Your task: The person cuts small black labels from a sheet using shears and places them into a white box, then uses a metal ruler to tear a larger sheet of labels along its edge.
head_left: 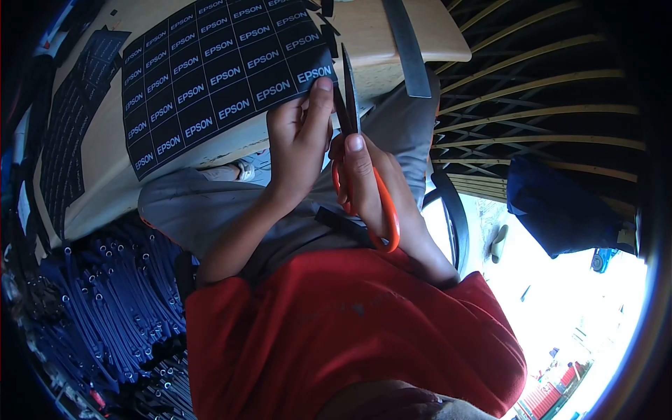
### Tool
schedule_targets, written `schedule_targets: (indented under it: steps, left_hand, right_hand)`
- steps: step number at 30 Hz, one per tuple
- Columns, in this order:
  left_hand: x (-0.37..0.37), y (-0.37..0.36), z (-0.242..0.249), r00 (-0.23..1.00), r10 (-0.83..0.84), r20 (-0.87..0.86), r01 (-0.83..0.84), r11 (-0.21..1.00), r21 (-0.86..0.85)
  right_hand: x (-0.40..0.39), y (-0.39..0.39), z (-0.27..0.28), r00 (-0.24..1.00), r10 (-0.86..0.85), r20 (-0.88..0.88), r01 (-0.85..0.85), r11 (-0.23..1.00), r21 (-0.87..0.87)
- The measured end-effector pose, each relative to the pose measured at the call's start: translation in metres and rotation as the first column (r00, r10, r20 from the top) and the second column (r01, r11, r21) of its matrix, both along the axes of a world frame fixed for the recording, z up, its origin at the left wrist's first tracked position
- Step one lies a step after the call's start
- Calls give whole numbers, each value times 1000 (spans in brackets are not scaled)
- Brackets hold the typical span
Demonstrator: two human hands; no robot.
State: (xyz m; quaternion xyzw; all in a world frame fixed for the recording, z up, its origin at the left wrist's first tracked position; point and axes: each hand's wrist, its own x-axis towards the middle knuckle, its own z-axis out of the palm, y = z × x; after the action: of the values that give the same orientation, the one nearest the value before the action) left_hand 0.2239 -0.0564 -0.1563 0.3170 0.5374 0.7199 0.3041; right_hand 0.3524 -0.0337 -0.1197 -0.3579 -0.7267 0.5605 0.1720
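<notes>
A black sheet point(217, 77) printed with rows of white "EPSON" labels in a grid spreads over the table and past its near edge. My left hand point(297, 147) pinches its near right corner, thumb on top and fingers beneath. In my right hand point(378, 168) are scissors point(386, 210) with orange handles, the thumb along the handle near the pivot. Their blades point away from me, slightly parted, beside the sheet's right edge. Narrow black offcuts point(327, 31) lie along that edge.
A flat metal ruler point(408, 52) juts over the near edge of the wooden table point(448, 45). More printed black sheets point(73, 140) lie at its left. Many blue straps with metal rings point(119, 301) hang at lower left. A folding metal gate point(539, 108) stands at right, with dark cloth point(560, 210) on it.
</notes>
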Motion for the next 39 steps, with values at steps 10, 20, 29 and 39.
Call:
schedule_targets:
  steps: [10, 20, 29, 39]
  left_hand:
    - [1, 0, -6, 997, 11, -75, -8, 999, 42]
    - [3, -2, 0, 998, 0, -61, 2, 1000, 26]
    - [0, -4, -1, 997, -45, 61, 46, 999, -14]
    - [1, -2, -2, 1000, -16, 8, 16, 999, 31]
  right_hand:
    - [-4, 1, 0, 1000, -5, 16, 5, 1000, 23]
    - [-5, 0, -1, 999, -32, -31, 33, 999, 42]
    - [-5, -2, 0, 999, -26, -25, 28, 998, 64]
    - [-4, -4, 0, 999, -40, -17, 41, 999, 24]
